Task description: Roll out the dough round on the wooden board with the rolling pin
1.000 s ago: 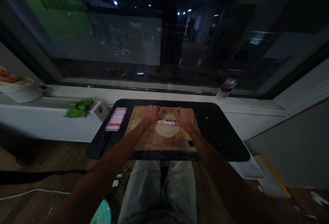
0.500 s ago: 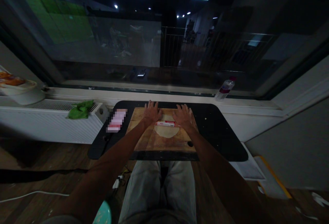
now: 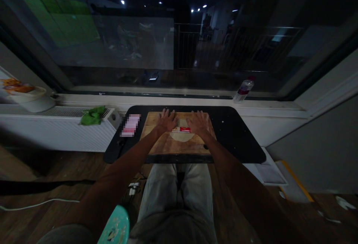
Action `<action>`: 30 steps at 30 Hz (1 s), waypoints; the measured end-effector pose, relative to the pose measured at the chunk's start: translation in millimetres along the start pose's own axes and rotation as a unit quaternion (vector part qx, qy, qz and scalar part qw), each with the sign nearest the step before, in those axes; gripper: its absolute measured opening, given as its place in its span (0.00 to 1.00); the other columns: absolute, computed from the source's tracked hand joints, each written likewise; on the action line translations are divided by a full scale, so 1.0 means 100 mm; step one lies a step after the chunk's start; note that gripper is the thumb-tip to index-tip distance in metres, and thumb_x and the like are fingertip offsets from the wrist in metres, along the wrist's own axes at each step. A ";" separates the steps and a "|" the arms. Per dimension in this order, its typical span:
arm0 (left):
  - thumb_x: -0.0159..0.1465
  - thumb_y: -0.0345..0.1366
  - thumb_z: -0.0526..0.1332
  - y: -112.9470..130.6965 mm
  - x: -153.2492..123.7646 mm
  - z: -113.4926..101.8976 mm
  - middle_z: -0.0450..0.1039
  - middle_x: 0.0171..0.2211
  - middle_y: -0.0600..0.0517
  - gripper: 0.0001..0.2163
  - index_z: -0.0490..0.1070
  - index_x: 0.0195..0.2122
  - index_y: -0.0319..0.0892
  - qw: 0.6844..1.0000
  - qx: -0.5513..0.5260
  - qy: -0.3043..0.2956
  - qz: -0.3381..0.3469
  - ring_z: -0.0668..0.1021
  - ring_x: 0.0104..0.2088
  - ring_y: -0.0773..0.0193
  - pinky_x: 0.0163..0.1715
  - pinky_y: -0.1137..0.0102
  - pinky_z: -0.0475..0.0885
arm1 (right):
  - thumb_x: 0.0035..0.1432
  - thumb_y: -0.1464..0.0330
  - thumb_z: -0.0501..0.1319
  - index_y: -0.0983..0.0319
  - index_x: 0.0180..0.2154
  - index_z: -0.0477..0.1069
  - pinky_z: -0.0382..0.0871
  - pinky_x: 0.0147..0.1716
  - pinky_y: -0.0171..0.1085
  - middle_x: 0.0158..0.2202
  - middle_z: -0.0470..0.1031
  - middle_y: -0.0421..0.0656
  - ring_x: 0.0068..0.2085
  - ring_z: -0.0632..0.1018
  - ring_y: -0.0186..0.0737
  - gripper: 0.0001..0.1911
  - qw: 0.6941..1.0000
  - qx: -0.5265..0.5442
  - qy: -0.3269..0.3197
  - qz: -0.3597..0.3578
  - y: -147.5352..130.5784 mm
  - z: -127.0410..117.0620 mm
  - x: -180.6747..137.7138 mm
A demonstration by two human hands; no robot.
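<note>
A thin round sheet of dough (image 3: 181,137) lies on a wooden cutting board (image 3: 165,148). Across it rests a rolling pin (image 3: 183,129) with a red and white label at its middle. My left hand (image 3: 167,120) lies flat over the pin's left end, fingers spread and pointing away from me. Over the right end my right hand (image 3: 198,122) is laid the same way, its fingers stretched forward. The palms hide both ends of the pin.
The board sits on a black table (image 3: 237,139) under a window. Left on the table is a blurred pink-and-white item (image 3: 131,125). A bottle (image 3: 244,90) leans on the sill, a green cloth (image 3: 93,115) lies on the radiator, and a turquoise stool (image 3: 119,223) stands below.
The rolling pin has turned, so its label shows a different face, with more red on the right. Both hands stay on it, fingers now flatter. The view has shifted slightly.
</note>
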State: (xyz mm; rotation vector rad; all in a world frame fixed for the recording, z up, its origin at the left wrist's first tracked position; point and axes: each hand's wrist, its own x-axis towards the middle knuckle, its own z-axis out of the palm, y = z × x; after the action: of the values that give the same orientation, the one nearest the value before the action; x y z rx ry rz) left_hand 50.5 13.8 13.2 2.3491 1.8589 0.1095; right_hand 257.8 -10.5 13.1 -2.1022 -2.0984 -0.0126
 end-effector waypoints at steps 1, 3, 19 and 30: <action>0.81 0.53 0.42 0.00 -0.03 0.01 0.55 0.82 0.37 0.32 0.57 0.82 0.46 1.000 0.004 0.003 0.008 0.54 0.82 0.33 0.76 0.32 0.55 | 0.79 0.51 0.50 0.62 0.79 0.61 0.42 0.78 0.65 0.80 0.62 0.57 0.81 0.58 0.61 0.37 1.000 -0.001 0.001 -0.001 0.00 -0.01 -0.02; 0.81 0.52 0.43 0.01 -0.08 0.01 0.56 0.81 0.35 0.31 0.58 0.81 0.45 1.000 0.011 0.008 0.014 0.56 0.81 0.33 0.74 0.31 0.57 | 0.79 0.51 0.51 0.62 0.79 0.61 0.42 0.78 0.64 0.80 0.61 0.58 0.81 0.59 0.61 0.37 1.000 -0.002 0.000 -0.002 -0.01 -0.03 -0.07; 0.82 0.46 0.46 0.13 -0.57 -0.03 0.64 0.77 0.36 0.28 0.62 0.79 0.45 0.998 0.055 0.003 0.014 0.62 0.78 0.39 0.73 0.40 0.62 | 0.78 0.55 0.54 0.62 0.78 0.63 0.49 0.75 0.58 0.77 0.66 0.58 0.76 0.66 0.61 0.35 1.000 -0.016 -0.024 0.004 -0.11 -0.23 -0.52; 0.81 0.45 0.46 0.18 -0.82 -0.08 0.62 0.77 0.36 0.28 0.60 0.79 0.43 0.998 0.062 0.006 0.013 0.61 0.79 0.41 0.72 0.44 0.64 | 0.79 0.57 0.52 0.63 0.72 0.70 0.60 0.69 0.52 0.70 0.75 0.57 0.69 0.73 0.58 0.30 1.000 -0.010 -0.010 -0.005 -0.15 -0.30 -0.79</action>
State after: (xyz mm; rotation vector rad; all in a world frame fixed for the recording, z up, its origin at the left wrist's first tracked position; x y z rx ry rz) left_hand 47.3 -69.0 26.6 2.4581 1.8932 0.0124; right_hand 246.0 -92.7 34.2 -2.1121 -2.1279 -0.0135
